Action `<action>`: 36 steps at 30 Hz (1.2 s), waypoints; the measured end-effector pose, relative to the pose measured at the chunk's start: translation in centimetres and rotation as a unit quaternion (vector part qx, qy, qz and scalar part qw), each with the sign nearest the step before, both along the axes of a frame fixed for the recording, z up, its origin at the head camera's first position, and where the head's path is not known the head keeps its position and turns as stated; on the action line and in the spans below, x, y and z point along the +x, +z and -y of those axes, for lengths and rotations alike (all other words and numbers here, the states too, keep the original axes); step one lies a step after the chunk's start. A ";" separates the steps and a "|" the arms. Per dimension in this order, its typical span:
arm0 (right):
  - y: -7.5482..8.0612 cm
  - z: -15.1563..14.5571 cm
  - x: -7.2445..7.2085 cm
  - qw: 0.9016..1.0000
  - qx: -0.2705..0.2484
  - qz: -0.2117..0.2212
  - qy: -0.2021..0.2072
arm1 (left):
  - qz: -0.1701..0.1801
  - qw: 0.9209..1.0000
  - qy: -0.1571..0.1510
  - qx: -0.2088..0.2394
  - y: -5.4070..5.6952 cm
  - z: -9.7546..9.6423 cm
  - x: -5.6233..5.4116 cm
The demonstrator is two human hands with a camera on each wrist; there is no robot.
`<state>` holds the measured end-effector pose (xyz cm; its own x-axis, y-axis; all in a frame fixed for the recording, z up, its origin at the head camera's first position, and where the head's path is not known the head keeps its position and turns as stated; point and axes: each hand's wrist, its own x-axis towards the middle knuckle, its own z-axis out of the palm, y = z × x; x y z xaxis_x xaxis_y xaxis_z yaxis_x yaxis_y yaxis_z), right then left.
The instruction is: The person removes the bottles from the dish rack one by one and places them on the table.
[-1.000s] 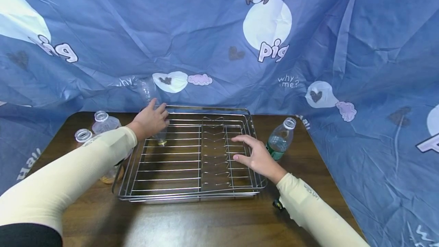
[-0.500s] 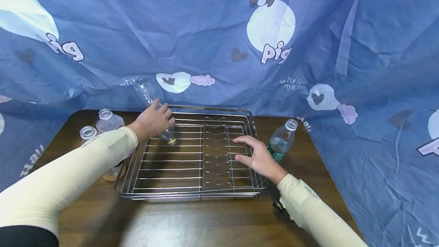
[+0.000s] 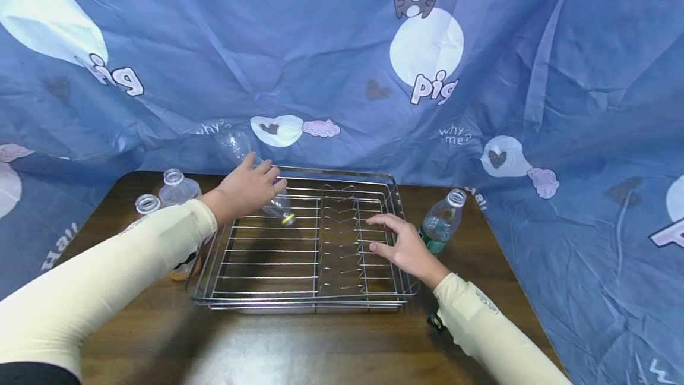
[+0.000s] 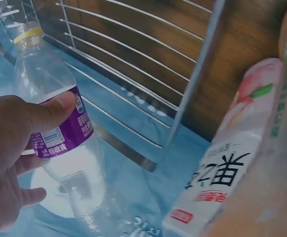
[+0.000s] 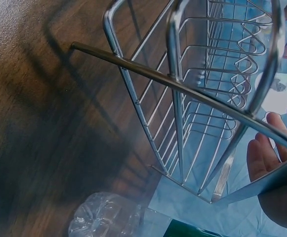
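Observation:
My left hand (image 3: 248, 189) grips a clear plastic bottle (image 4: 69, 126) around its purple label, with the thumb across the label in the left wrist view. The bottle is tilted in the head view, its neck with a yellow ring pointing down and right over the back left of a metal wire dish rack (image 3: 315, 300). Its base points up toward the cloth behind. At the rack's right side my right hand (image 3: 403, 248) holds nothing, with thumb and fingers spread apart. Right behind it stands a clear bottle with a green label (image 3: 440, 224).
Two uncapped bottles stand left of the rack, a rear bottle (image 3: 179, 189) and a front bottle (image 3: 148, 204), partly behind my left sleeve. A pink-and-white label (image 4: 242, 113) shows in the left wrist view. A blue printed cloth (image 3: 331, 46) hangs behind the brown table (image 3: 299, 349).
The bottle in my left hand has tilted further, its neck swinging right over the rack. The right hand keeps its pose beside the rack. The head view has shifted slightly.

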<state>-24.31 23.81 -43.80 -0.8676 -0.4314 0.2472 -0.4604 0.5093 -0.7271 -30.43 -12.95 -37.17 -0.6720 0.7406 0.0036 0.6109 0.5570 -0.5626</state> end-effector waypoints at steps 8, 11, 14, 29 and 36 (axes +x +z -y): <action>-0.2 0.0 0.0 1.000 0.002 0.002 -0.001 | 0.033 0.999 0.001 0.025 0.2 -1.3 1.1; -0.2 0.0 0.1 1.000 0.001 0.002 -0.003 | 0.061 0.997 0.009 0.044 0.4 -1.7 1.4; -0.3 0.0 0.0 1.000 0.001 -0.001 -0.002 | 0.077 0.995 0.012 0.069 0.8 -2.0 1.7; -0.1 0.1 0.1 1.000 -0.005 0.004 -0.006 | 0.092 0.983 -0.004 0.160 1.3 -2.4 2.7; 0.0 0.1 0.0 1.000 -0.002 0.004 -0.010 | 0.119 0.968 0.018 0.218 2.3 -2.6 2.8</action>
